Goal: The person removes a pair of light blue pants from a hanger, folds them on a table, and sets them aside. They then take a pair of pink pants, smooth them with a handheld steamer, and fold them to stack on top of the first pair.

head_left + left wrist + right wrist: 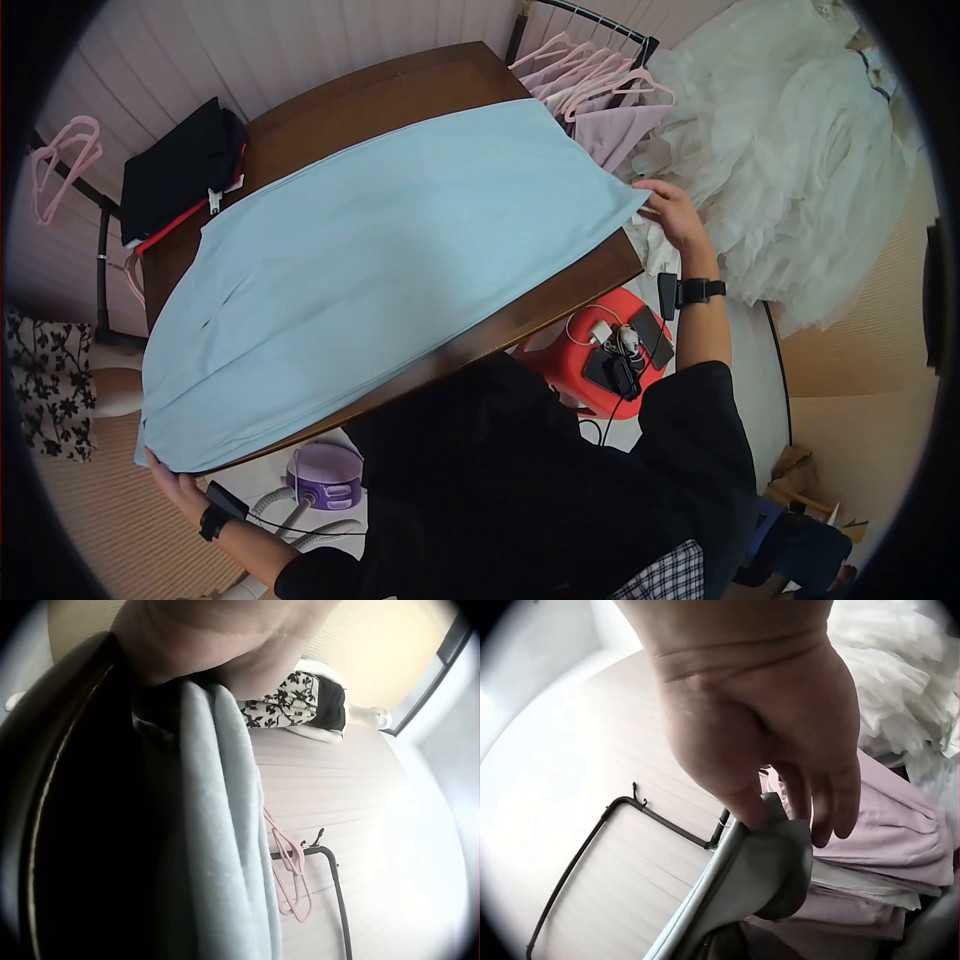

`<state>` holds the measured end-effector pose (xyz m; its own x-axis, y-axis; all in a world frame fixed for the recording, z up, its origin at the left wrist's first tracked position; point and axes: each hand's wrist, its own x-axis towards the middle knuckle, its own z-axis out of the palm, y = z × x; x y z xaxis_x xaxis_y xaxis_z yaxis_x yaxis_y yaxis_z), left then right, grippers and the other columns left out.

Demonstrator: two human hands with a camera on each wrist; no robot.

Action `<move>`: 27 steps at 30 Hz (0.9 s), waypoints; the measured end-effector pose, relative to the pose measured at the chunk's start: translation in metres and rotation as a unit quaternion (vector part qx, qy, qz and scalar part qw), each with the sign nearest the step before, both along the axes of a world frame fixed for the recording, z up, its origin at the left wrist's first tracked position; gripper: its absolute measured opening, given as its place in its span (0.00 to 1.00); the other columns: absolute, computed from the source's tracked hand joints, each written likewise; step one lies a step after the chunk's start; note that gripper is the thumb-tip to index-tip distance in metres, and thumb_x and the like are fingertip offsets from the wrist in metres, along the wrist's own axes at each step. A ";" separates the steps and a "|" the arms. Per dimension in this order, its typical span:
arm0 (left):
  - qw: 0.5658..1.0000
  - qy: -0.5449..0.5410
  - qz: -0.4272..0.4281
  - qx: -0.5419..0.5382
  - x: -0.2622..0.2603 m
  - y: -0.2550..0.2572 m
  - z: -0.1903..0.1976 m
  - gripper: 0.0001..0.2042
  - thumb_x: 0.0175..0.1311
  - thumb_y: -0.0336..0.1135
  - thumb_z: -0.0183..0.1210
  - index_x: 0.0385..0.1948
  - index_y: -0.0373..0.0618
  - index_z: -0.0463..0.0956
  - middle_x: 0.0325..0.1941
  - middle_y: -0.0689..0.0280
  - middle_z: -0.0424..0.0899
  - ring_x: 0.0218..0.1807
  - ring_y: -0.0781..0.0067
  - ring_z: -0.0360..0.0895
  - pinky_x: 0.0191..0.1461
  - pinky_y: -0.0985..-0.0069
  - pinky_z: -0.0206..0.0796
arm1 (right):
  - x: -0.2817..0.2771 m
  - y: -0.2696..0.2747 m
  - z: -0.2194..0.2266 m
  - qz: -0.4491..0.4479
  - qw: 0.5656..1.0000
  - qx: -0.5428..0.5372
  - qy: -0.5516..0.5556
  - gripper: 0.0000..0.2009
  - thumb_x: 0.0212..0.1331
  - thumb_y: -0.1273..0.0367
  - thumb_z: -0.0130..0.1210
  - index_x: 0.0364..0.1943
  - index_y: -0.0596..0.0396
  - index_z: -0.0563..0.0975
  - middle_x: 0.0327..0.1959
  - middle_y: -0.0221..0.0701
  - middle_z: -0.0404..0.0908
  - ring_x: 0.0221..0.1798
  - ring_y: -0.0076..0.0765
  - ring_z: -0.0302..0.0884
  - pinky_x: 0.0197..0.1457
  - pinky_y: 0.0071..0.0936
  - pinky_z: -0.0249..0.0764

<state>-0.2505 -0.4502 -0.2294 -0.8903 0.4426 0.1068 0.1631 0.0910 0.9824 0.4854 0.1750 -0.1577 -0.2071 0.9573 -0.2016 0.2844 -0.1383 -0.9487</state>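
A large light blue garment point(400, 260) lies spread over a brown wooden table point(380, 85), with a few creases toward its left end. At its right corner, my right hand point(678, 214) pinches the fabric between thumb and fingers. The right wrist view shows the pinched blue edge point(739, 877) folding down below the thumb. My left hand point(178, 492) holds the garment's near left corner at the table edge. In the left wrist view the blue cloth point(217, 825) hangs in folds from under the palm, and the fingertips are hidden.
Folded black clothing point(180, 170) lies at the table's far left. Pink hangers with lilac garments point(615, 130) hang at the back right, beside a white tulle dress point(770, 150). A red stool point(560, 365) with cables and devices and a purple machine point(328, 478) stand near the table.
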 end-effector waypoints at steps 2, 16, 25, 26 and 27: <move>1.000 -0.002 0.007 -0.003 -0.013 -0.010 -0.013 0.35 0.58 0.35 0.44 0.71 0.32 0.52 0.73 0.51 0.58 0.72 0.62 0.58 0.72 0.71 0.51 | 0.003 0.014 0.017 0.039 0.999 0.022 -0.004 0.13 0.62 0.74 0.48 0.48 0.58 0.80 0.36 0.23 0.78 0.41 0.21 0.76 0.49 0.21 0.72; 0.925 0.329 0.004 -0.191 0.037 0.010 0.017 0.37 0.62 0.46 0.48 0.69 0.27 0.53 0.73 0.47 0.59 0.74 0.55 0.55 0.76 0.65 0.42 | -0.002 0.038 0.015 0.083 0.987 0.132 -0.024 0.11 0.63 0.75 0.51 0.46 0.63 0.81 0.50 0.32 0.80 0.53 0.29 0.77 0.59 0.26 0.73; 0.942 0.286 -0.004 -0.175 0.024 0.000 0.012 0.36 0.63 0.43 0.46 0.71 0.28 0.51 0.74 0.49 0.56 0.74 0.57 0.55 0.75 0.67 0.46 | 0.021 0.020 -0.013 -0.007 0.986 0.053 0.158 0.11 0.61 0.77 0.52 0.47 0.63 0.81 0.50 0.33 0.81 0.52 0.30 0.78 0.57 0.27 0.73; 0.964 0.235 0.004 -0.128 0.027 0.004 0.013 0.36 0.62 0.42 0.47 0.70 0.28 0.51 0.73 0.49 0.57 0.74 0.58 0.55 0.74 0.67 0.47 | 0.020 0.018 -0.007 -0.023 0.982 0.064 0.176 0.11 0.61 0.77 0.52 0.46 0.63 0.81 0.50 0.33 0.81 0.52 0.30 0.78 0.56 0.27 0.74; 0.980 0.181 0.012 -0.081 0.031 0.007 0.015 0.36 0.62 0.40 0.47 0.70 0.28 0.51 0.73 0.49 0.57 0.73 0.59 0.56 0.74 0.68 0.47 | 0.020 0.016 -0.005 -0.023 0.982 0.062 0.175 0.11 0.61 0.77 0.52 0.46 0.63 0.81 0.50 0.33 0.81 0.52 0.30 0.78 0.56 0.27 0.74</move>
